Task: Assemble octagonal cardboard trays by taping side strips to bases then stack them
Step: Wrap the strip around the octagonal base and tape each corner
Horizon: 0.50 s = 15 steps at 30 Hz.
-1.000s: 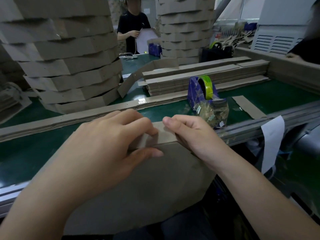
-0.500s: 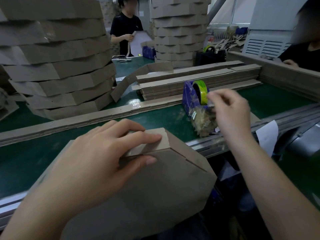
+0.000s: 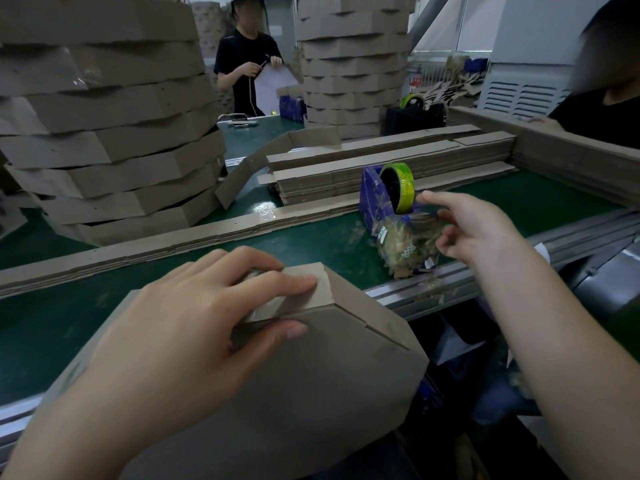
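Observation:
A brown cardboard tray [image 3: 311, 393] lies tilted over the near edge of the green belt [image 3: 41, 327]. My left hand [image 3: 180, 341] grips its upper corner, fingers on the folded side strip [image 3: 323, 277] and thumb on the base below. To the right stands a blue tape dispenser [image 3: 372, 194] with a yellow-green tape roll [image 3: 405, 188]. My right hand [image 3: 474, 233] is at the dispenser, index finger stretched to the roll, the other fingers loosely curled. I see no tape between its fingers.
Tall stacks of finished trays stand at the left [image 3: 104, 133] and at the back [image 3: 349, 64]. Flat side strips [image 3: 381, 168] lie piled behind the dispenser, and long strips [image 3: 173, 237] cross the belt. A wad of tape scraps [image 3: 405, 247] clings to the dispenser. Two people work beyond the belt.
My right hand left the tray's corner and went right to the tape dispenser, where it now points at the roll. My left hand kept its hold on the tray.

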Tool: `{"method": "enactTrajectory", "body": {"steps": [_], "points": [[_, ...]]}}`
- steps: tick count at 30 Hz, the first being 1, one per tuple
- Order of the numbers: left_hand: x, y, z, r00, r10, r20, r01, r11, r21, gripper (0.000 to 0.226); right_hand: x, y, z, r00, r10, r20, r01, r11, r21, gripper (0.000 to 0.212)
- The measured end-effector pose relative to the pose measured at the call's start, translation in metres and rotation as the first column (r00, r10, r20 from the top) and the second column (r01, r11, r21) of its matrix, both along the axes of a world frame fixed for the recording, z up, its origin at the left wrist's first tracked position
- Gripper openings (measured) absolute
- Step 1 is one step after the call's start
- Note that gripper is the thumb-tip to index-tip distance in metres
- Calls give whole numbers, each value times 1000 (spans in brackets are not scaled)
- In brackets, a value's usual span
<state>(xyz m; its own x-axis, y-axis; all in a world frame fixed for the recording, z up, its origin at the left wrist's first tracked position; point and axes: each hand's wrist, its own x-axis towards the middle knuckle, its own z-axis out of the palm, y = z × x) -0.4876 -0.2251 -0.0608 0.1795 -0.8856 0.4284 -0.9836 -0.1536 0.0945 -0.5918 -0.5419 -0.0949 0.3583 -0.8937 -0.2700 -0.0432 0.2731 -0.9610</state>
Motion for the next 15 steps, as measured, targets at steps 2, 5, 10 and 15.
{"method": "enactTrajectory", "body": {"steps": [2,5,10,15], "points": [[0,-1,0,1000,0,6,0,1000,0,39,0,3,2,998,-41,54,40,999,20,12],[0,-2,-1,1000,5,11,-5,1000,-11,39,-4,15,-7,974,-88,209,88,996,10,10],[0,-2,-1,1000,9,7,-8,1000,-14,38,-18,33,-36,908,-15,418,110,973,-204,33],[0,-2,0,1000,20,4,-20,1000,19,38,-32,31,-58,965,-202,-166,46,757,-652,23]]}}
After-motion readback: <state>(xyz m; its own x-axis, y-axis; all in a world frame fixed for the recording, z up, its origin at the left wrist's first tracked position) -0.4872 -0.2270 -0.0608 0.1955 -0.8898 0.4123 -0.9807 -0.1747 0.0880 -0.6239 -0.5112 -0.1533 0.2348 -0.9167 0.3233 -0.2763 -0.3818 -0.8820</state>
